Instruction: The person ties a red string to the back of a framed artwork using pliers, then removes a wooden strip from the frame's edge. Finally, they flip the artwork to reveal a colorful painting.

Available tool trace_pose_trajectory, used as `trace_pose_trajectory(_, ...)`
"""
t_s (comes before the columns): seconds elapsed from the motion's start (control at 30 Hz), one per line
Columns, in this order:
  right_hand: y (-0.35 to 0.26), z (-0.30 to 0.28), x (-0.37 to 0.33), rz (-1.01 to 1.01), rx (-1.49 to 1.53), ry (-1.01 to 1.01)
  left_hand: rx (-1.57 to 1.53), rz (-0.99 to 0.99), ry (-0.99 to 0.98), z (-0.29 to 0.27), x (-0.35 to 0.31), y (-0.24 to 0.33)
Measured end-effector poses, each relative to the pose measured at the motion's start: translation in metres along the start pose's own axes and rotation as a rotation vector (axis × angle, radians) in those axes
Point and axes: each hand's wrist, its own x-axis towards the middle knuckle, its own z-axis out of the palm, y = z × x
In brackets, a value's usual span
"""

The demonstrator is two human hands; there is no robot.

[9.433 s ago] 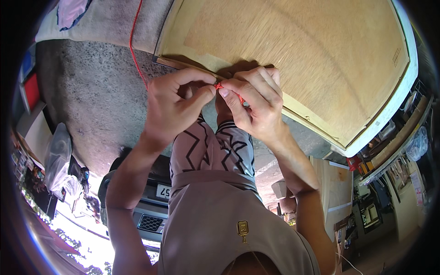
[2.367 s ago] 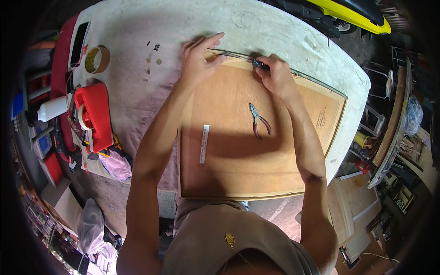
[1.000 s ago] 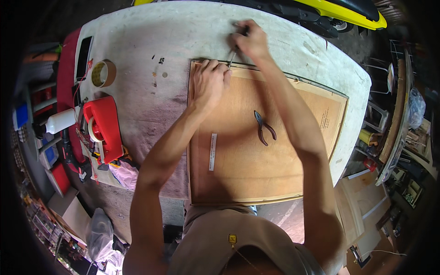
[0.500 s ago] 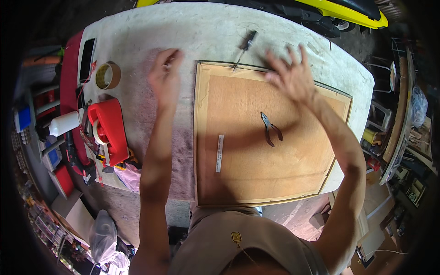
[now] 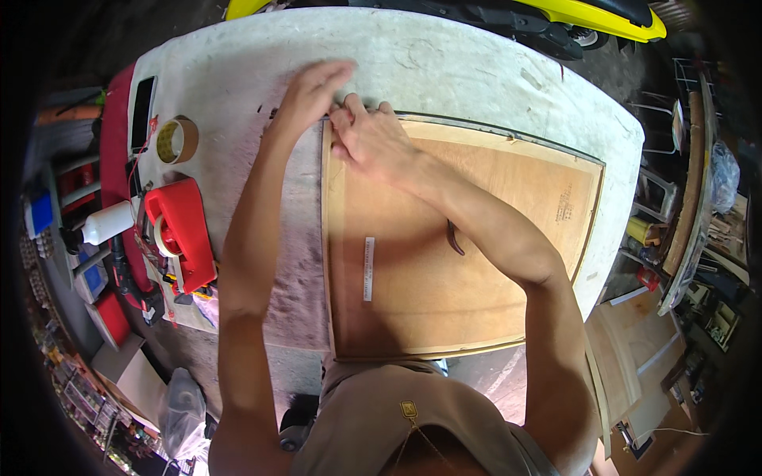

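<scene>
Where one wooden panel [image 5: 452,297] lies: on one cloth-covered table [image 5: 468,67].
Right hand [image 5: 371,139]: fingers bent over the panel's upper-left corner; cannot tell whether holding.
Left hand [image 5: 311,91]: blurred, half spread, just beside it; hold unclear.
Pliers [image 5: 453,240]: one pair, mostly hidden.

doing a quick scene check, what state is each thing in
framed panel: lying flat, wooden side up
pliers: mostly hidden, open or shut unclear
red tape dispenser: loaded
brown tape roll: loose, outside the dispenser
black slab: flat, face dark
left hand: blurred, fingers outstretched
right hand: fingers bent
</scene>
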Motion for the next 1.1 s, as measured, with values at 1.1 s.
trace_pose_trajectory(1.1,0.051,-0.059,-0.194,0.334,0.465,0.200,0.516,-0.028,-0.265,0.079,-0.017,0.056)
